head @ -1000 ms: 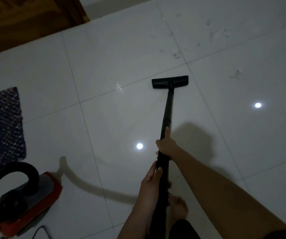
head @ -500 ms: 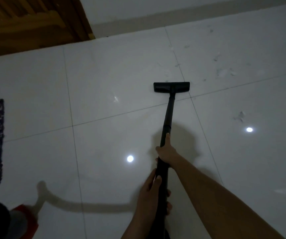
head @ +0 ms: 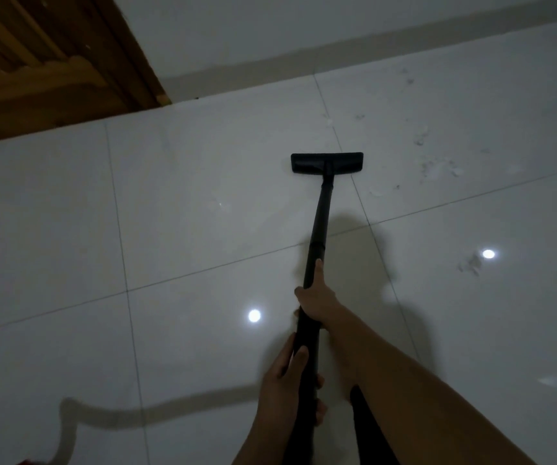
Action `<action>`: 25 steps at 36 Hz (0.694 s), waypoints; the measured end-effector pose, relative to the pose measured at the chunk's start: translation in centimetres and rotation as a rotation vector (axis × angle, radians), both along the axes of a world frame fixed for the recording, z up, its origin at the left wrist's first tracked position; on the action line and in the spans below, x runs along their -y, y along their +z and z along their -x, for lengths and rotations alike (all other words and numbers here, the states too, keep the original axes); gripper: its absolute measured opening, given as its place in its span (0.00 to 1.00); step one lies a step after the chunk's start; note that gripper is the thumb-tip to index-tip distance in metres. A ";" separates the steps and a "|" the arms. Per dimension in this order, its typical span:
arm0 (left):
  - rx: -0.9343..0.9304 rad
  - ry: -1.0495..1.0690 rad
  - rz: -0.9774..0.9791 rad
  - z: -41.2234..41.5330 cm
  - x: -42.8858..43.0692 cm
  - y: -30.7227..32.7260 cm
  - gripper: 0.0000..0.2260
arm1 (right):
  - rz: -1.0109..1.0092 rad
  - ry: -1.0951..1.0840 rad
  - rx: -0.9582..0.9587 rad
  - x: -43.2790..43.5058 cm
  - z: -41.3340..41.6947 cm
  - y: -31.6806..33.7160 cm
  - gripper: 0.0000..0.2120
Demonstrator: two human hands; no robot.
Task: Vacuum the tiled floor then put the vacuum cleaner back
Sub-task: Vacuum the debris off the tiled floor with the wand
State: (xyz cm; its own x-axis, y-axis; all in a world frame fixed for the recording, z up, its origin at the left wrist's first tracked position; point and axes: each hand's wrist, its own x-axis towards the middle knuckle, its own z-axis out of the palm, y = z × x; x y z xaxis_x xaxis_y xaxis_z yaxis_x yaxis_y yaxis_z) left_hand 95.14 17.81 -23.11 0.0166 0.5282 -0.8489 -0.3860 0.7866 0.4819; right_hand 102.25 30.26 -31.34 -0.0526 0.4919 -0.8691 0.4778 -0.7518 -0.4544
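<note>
A long, rigid black plastic vacuum wand is clasped by the right hand at centre frame and the left hand below; it probably steers lightly over the glossy white tiled floor.

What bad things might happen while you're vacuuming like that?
The floor head sits left of the scattered debris, so a straight push might miss it. More bits lie near the light reflection on the right and may get skipped. The room is dim and the tiled floor is glossy, so small scraps are hard to spot. Both the right hand and the left hand grip the wand.
</note>
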 end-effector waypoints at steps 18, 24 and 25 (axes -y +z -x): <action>0.012 -0.007 -0.009 -4.4 -17.1 -2.8 0.15 | -0.026 0.054 0.014 -18.0 -3.7 -0.9 0.39; 0.056 0.022 -0.035 -5.0 -22.0 -2.5 0.12 | -0.071 0.037 0.053 -22.5 -3.5 -1.5 0.41; 0.056 0.021 -0.047 -5.1 -22.7 -2.3 0.12 | -0.091 0.039 0.061 -23.1 -3.5 -1.5 0.40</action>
State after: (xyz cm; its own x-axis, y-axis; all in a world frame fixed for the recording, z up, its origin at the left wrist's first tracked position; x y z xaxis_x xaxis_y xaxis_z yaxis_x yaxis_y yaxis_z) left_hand 100.26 40.54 -25.42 0.0518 0.5681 -0.8213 -0.4292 0.7553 0.4954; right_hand 105.77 53.33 -32.82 -0.0216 0.5672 -0.8233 0.5348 -0.6892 -0.4889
